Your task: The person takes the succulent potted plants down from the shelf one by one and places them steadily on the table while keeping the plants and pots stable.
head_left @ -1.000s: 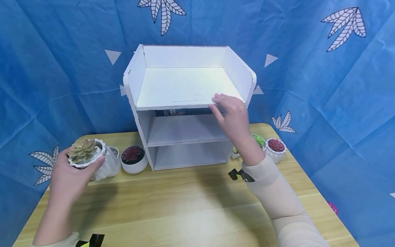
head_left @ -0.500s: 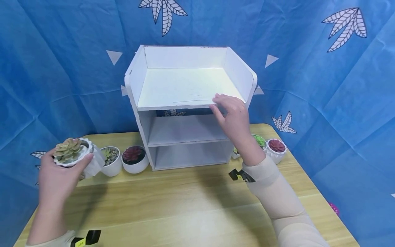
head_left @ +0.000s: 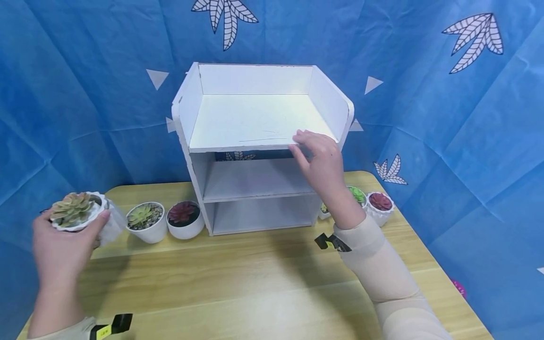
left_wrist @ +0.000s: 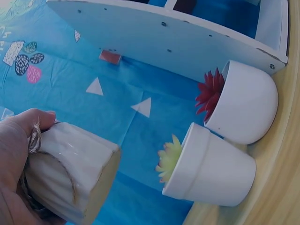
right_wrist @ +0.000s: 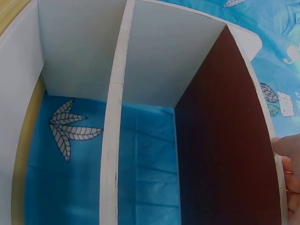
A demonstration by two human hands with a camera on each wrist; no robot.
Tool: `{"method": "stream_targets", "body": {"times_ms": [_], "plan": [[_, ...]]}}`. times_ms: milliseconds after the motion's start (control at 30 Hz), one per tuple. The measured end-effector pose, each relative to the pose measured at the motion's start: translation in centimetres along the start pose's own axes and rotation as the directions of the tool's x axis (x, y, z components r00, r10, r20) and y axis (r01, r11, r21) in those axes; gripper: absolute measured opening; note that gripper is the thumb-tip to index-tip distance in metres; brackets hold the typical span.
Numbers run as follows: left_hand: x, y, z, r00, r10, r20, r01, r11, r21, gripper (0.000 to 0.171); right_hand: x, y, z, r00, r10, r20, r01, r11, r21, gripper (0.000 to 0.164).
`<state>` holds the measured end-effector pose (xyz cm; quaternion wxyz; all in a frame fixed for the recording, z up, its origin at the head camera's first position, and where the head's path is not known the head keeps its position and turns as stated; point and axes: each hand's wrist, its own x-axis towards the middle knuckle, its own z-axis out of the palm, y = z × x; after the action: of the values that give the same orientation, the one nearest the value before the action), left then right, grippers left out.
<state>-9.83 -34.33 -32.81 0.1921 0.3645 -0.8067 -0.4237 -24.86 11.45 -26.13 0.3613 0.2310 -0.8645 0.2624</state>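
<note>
At the left, my left hand [head_left: 61, 250] holds a white ribbed pot [head_left: 111, 224] with a green-pink succulent [head_left: 72, 209], raised off the table and tilted. In the left wrist view, twine [left_wrist: 35, 140] circles this pot and its pale base shows. To its right stand a white pot with a light green succulent [head_left: 145, 222] and a rounder white pot with a dark red one [head_left: 185, 222]. My right hand [head_left: 319, 160] grips the front edge of the top board of a white shelf [head_left: 255, 118], thumb at the edge and fingers on top.
Right of the shelf, partly behind my right forearm, stand pots with a bright green succulent [head_left: 358, 194] and a red succulent [head_left: 380, 202]. Everything rests on a wooden table [head_left: 255, 278]. A blue patterned cloth [head_left: 446, 141] hangs behind and at the sides.
My left hand has carried the pot leftward, so the light green succulent's pot has come into full view. My right hand and the shelf have stayed put.
</note>
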Motion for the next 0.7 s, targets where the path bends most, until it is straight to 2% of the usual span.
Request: {"method": "stream_targets", "body": {"times_ms": [267, 700], "plan": [[0.7, -1.0, 0.2, 0.998, -0.03, -0.049, 0.03, 1.0, 0.001, 0.108, 0.0, 0.0, 0.0, 1.0, 0.001, 0.003, -0.001, 1.0, 0.01, 0.032], [2.2, -2.6, 1.2, 0.997, -0.071, -0.028, 0.07, 0.996, -0.049, 0.109, 0.0, 0.1, 0.1, 1.0, -0.004, -0.005, 0.004, 1.0, 0.012, 0.032]]}}
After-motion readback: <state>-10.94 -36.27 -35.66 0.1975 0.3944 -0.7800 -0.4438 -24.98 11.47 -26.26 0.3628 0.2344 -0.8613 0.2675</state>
